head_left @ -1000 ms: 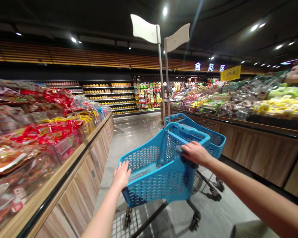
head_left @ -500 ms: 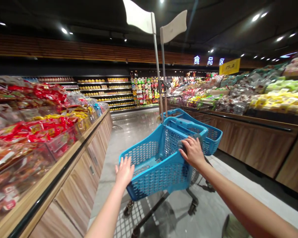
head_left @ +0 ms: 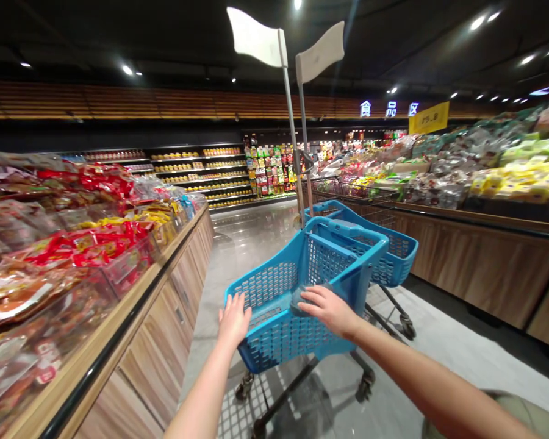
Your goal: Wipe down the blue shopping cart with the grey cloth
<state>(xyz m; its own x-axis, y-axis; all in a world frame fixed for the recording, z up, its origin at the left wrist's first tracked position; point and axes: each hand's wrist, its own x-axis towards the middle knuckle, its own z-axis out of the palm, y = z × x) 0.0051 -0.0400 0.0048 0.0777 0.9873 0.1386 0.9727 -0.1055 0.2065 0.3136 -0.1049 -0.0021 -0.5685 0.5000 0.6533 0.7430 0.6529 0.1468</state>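
Supermarket aisle with a glossy grey floor (head_left: 256,244) runs ahead of me, between a wood-fronted counter (head_left: 165,305) of red and yellow snack packets (head_left: 86,244) on my left and a produce counter (head_left: 480,256) on my right. Straight ahead stands a blue plastic shopping cart (head_left: 297,332) with a white flag (head_left: 254,38) on a pole, and a second blue cart (head_left: 396,259) sits just behind it. My left hand (head_left: 233,320) is open, fingers spread, palm against the basket's near left corner. My right hand (head_left: 330,310) lies flat, fingers stretched out, pressing a grey cloth (head_left: 301,296) onto the basket's near rim.
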